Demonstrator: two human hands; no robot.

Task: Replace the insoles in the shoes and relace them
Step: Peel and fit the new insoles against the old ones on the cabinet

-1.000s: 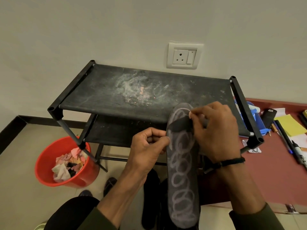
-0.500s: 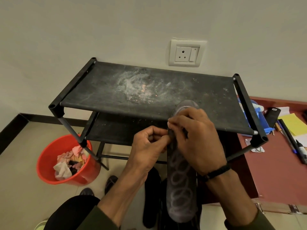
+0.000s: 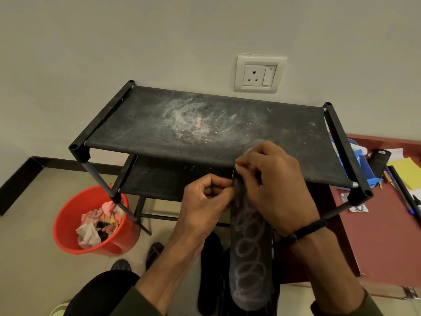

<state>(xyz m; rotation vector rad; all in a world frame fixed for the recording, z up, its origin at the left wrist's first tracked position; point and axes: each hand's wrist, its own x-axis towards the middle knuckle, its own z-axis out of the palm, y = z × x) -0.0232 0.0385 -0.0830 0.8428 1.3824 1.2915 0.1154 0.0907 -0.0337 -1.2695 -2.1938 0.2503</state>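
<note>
Both hands work one dark insole held lengthwise in front of the body, heel end low near the frame's bottom edge, toe end up over the front edge of the rack. Pale loops cover the insole's upper face.

Left hand: fingers curled, thumb and forefinger pinched closed on the insole's left edge, about a third of the way down from the toe.

Right hand: draped over the toe part from the right, fingertips bunched at the left edge just above the left hand's pinch, so the two hands are nearly touching. A black band circles the right wrist. Whether the fingertips hold a film or the insole itself cannot be told (motion blur at the toe).

Rack: black, two fabric tiers, top tier dusty with whitish and pink smears at its centre. It stands against the wall below a socket.

Below the hands, on the floor, a second dark insole lies just left of the held one. Dark shoe toes show near it, partly hidden.

Left of the rack, a red bucket holds crumpled scraps, pink and white.

Right, a reddish desk carries yellow paper, pens and a black oblong thing.
</note>
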